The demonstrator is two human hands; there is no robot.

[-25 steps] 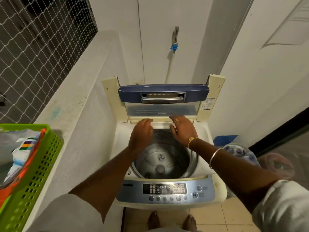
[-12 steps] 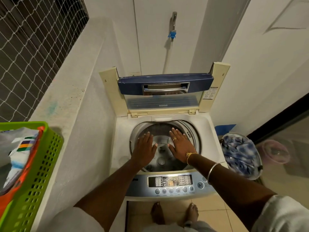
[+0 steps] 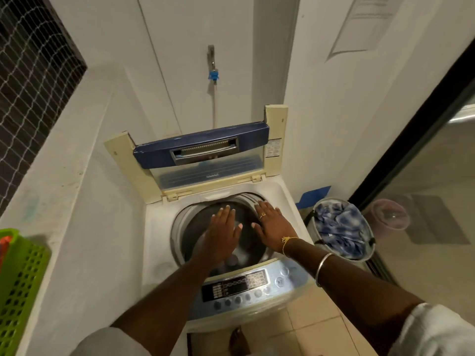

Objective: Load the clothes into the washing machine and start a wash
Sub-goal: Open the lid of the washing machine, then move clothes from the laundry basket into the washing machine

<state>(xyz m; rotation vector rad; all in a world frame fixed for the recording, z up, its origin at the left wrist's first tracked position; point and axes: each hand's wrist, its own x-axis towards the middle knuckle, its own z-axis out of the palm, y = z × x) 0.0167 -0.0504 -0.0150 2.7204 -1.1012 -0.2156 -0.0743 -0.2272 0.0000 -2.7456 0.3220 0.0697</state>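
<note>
The clothes (image 3: 341, 233) lie in a round basket on the floor, just right of the washing machine (image 3: 159, 242); more laundry sits in the green basket (image 3: 20, 286) at the left. The lid (image 3: 203, 155) stands folded upright, so the drum (image 3: 246, 242) is open and seems empty. The left hand (image 3: 223, 236) and right hand (image 3: 273, 228) hover flat over it, fingers spread, holding nothing.

White walls (image 3: 321, 98), tiled floor (image 3: 313, 327) (beige), netted window (image 3: 33, 80)
</note>
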